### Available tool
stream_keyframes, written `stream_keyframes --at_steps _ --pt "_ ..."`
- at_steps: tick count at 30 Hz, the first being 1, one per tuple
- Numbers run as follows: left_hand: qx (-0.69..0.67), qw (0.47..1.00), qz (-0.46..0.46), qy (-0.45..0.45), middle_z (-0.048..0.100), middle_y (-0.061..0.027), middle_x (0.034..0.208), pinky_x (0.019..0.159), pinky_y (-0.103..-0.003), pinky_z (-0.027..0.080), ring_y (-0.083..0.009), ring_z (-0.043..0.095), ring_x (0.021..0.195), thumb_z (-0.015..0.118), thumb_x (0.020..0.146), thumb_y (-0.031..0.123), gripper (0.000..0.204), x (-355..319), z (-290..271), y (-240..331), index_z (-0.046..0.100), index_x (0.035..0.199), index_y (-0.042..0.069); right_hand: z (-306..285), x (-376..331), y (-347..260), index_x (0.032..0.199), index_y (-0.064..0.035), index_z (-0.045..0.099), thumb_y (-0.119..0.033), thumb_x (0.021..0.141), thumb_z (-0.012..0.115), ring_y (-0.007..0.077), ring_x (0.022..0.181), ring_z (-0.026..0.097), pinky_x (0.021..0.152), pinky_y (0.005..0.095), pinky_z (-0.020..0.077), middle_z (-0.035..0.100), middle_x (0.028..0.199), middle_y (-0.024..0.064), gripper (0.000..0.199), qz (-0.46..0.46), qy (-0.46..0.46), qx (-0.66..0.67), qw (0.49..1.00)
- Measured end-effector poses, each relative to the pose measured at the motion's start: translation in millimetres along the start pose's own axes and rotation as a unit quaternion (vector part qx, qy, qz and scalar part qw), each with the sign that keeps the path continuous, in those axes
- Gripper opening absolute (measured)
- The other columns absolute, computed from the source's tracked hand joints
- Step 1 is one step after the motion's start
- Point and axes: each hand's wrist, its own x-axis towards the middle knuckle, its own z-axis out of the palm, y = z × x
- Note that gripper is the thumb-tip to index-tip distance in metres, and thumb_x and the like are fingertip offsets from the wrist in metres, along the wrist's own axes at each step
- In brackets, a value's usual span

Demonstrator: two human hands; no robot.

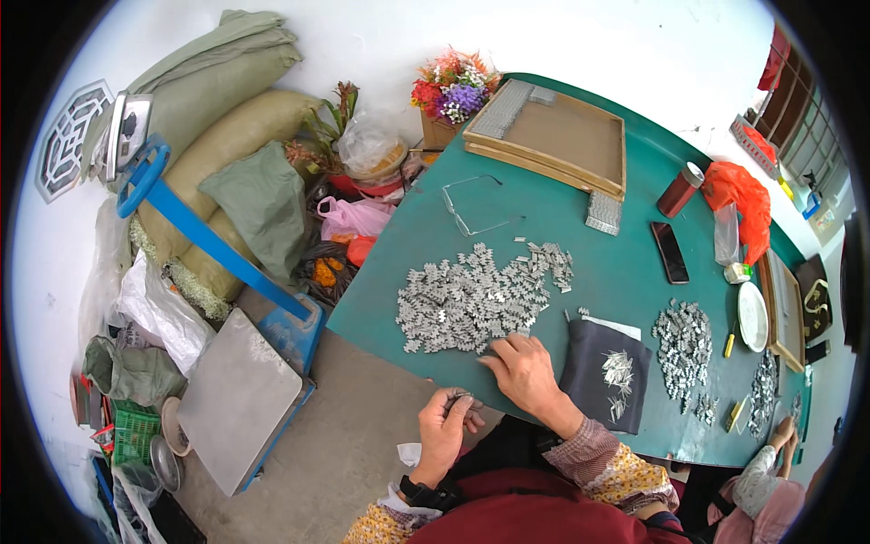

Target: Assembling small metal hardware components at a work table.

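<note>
A broad pile of small grey metal pieces (471, 299) lies on the green tabletop (381, 299) in front of me. My right hand (527, 376) rests at the near edge of that pile, its fingers bent and drawn together by the table edge. Whatever its fingertips pinch is too small to make out. Just off the table edge, my left hand (444, 424) is closed, palm turned inward. Something small and dark shows between its thumb and fingers, but its kind is unclear. Right of my right hand, thin silvery pins (618, 374) lie on a dark cloth (589, 363).
Eyeglasses (462, 213) and wooden trays (553, 136) lie farther back. On the right are a phone (669, 252), a red flask (680, 189), another metal pile (684, 344) and another person's hands (785, 437). A blue-framed platform scale (240, 399) stands left, beside stuffed sacks (181, 181).
</note>
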Motion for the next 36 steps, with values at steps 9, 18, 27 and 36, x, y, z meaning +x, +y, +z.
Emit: stream_keyframes --at_steps 9,18,27,36 --pt "-0.004 0.999 -0.027 -0.02 0.07 -0.0171 0.089 0.057 -0.028 0.054 -0.0209 0.069 0.066 0.058 0.098 0.004 0.012 -2 -7 0 0.06 0.103 -0.007 16 2 0 0.086 -0.0018 0.054 -0.003 0.078 0.064 0.0329 0.076 0.06 0.071 0.0419 0.0455 0.056 0.082 0.0168 0.012 0.039 -0.039 -0.104 0.993" --pt "-0.046 0.997 -0.032 -0.052 0.069 -0.0157 0.089 0.059 -0.03 0.056 -0.0212 0.069 0.069 0.058 0.098 0.005 0.011 8 5 1 0.06 0.103 -0.005 7 -1 6 0.087 -0.0018 0.054 0.002 0.075 0.06 0.0334 0.079 0.06 0.073 0.0432 0.0454 0.056 0.083 0.0168 0.014 0.038 -0.032 -0.1 0.994" --pt "-0.027 0.997 -0.038 -0.053 0.068 -0.0154 0.091 0.06 -0.03 0.056 -0.02 0.069 0.069 0.055 0.101 0.007 0.012 4 8 -1 0.057 0.105 -0.004 4 -10 13 0.088 0.0014 0.056 -0.004 0.087 0.062 0.0364 0.078 0.06 0.07 0.046 0.0469 0.058 0.084 0.0188 0.007 0.084 -0.016 -0.032 0.996" --pt "0.009 0.998 0.017 -0.063 0.066 -0.0099 0.086 0.055 -0.025 0.049 -0.013 0.063 0.063 0.052 0.102 0.008 0.01 9 35 14 0.053 0.105 -0.002 -32 -33 -28 0.098 0.0044 0.06 -0.001 0.089 0.062 0.0369 0.079 0.067 0.068 0.039 0.0518 0.066 0.09 0.0229 0.01 0.233 -0.017 0.293 0.927"
